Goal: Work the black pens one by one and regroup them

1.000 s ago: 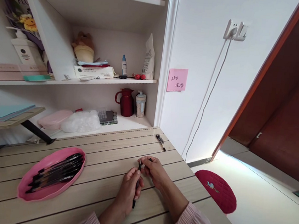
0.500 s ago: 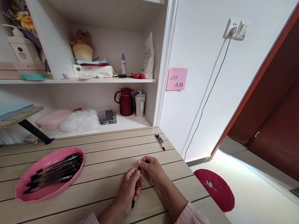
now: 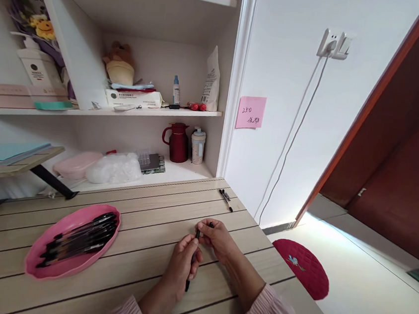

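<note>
My left hand (image 3: 182, 266) is wrapped around a black pen (image 3: 188, 284) held nearly upright over the wooden table (image 3: 143, 220). My right hand (image 3: 218, 239) pinches the top end of that same pen, with a small black piece showing above its fingers. A pink oval tray (image 3: 38, 269) with several black pens lies on the table to the left. Another black pen (image 3: 225, 198) rests near the table's far right corner.
White shelves behind the table hold a red jug (image 3: 175, 142), a cup, bottles, a plush toy and boxes. A pink sticky note (image 3: 250, 112) is on the wall. A red cushion (image 3: 300, 267) lies on the floor right of the table, by a brown door.
The hands and pen have stayed in nearly the same spot; only the fingers at the pen's top and the camera view shifted slightly.
</note>
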A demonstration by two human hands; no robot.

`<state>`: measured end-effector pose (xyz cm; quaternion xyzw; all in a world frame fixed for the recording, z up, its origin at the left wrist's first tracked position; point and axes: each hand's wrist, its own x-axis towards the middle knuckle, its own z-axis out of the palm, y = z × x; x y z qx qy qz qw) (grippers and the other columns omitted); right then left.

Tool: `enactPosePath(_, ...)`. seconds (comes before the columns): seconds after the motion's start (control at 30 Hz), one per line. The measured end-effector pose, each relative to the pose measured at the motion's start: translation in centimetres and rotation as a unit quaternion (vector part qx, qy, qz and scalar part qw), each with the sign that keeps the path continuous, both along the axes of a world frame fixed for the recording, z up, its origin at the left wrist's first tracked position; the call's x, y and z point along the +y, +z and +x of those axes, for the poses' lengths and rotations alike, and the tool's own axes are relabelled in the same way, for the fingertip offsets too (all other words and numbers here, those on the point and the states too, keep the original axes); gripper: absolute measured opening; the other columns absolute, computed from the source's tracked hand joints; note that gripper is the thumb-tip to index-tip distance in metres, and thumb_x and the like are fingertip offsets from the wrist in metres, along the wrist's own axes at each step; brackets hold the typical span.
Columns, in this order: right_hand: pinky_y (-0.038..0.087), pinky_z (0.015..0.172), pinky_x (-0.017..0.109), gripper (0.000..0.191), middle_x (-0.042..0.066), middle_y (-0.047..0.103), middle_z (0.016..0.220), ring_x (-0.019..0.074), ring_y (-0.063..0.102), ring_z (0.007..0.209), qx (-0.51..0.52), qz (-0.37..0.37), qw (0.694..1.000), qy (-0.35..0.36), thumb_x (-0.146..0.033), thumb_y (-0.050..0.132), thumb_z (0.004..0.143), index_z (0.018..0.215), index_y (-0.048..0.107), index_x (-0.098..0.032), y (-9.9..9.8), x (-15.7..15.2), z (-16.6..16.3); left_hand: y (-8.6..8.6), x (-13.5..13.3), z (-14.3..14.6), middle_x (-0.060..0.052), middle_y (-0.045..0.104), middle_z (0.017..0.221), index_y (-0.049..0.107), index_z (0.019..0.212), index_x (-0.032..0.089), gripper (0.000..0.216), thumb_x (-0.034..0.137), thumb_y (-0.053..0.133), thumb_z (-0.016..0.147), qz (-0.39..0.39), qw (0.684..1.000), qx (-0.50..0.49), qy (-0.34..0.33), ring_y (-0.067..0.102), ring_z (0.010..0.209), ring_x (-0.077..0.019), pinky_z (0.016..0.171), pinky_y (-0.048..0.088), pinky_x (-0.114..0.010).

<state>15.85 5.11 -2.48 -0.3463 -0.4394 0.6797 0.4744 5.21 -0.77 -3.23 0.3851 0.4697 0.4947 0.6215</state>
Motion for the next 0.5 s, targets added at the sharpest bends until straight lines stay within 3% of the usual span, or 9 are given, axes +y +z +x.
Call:
enactPosePath(0.17,0.027,0.041,0.020,0.029,-0.001,0.058,0.069,0.0031,0.032,0.040,0.016,0.006,0.997,-0.070,-0.043,0.061,0.065,0.075,0.059,-0.016,0.0,0.7,0.3,-0.1,0.1,-0.1,0.007,0.047,0.052,0.049,0.084,0.018,0.029,0.045,0.051,0.073,0.004,1.000,-0.015,-0.018,0.026,0.028,-0.0004,0.030,0.012,-0.015)
enactPosePath(0.27,0.028,0.045,0.021,0.024,0.000,0.057,0.061,0.0074,0.041,0.046,-0.165,0.037,0.976,-0.135,-0.040,0.056,0.068,0.068,0.059,-0.015,-0.4,1.0,0.2,-0.2,0.1,-0.1,0.007,0.047,0.052,0.049,0.083,0.018,0.029,0.045,0.051,0.072,-0.004,1.000,-0.029,0.001,0.026,0.029,-0.0002,0.030,0.012,-0.014)
enactPosePath(0.33,0.030,0.050,0.023,0.020,0.001,0.058,0.059,0.0109,0.047,0.054,-0.342,0.093,0.922,-0.159,-0.035,0.055,0.068,0.063,0.060,-0.017,-0.8,1.0,-0.1,-0.2,0.1,-0.1,0.007,0.047,0.053,0.049,0.081,0.018,0.028,0.044,0.052,0.072,-0.008,0.999,-0.033,0.014,0.026,0.029,0.0000,0.030,0.012,-0.014)
enactPosePath(0.4,0.031,0.055,0.024,0.015,0.002,0.061,0.065,0.0137,0.052,0.063,-0.482,0.152,0.846,-0.167,-0.030,0.055,0.068,0.062,0.061,-0.018,-1.1,0.6,-0.5,-0.3,0.1,-0.1,0.007,0.047,0.053,0.049,0.081,0.018,0.027,0.043,0.053,0.071,-0.009,0.999,-0.035,0.029,0.026,0.030,0.0003,0.031,0.012,-0.014)
enactPosePath(0.47,0.032,0.058,0.024,0.012,0.003,0.063,0.071,0.0150,0.053,0.069,-0.550,0.189,0.796,-0.170,-0.028,0.055,0.068,0.063,0.062,-0.019,-1.3,0.4,-1.0,-0.3,0.1,-0.2,0.008,0.047,0.053,0.050,0.080,0.018,0.027,0.043,0.054,0.070,-0.006,0.998,-0.038,0.043,0.027,0.030,0.0003,0.030,0.013,-0.013)
enactPosePath(0.5,0.033,0.060,0.025,0.012,0.004,0.063,0.073,0.0153,0.054,0.070,-0.556,0.203,0.788,-0.172,-0.027,0.055,0.068,0.062,0.062,-0.020,-1.4,0.4,-1.2,-0.3,0.1,-0.2,0.008,0.047,0.053,0.050,0.080,0.018,0.027,0.043,0.054,0.070,-0.003,0.998,-0.041,0.049,0.027,0.030,0.0004,0.030,0.013,-0.014)
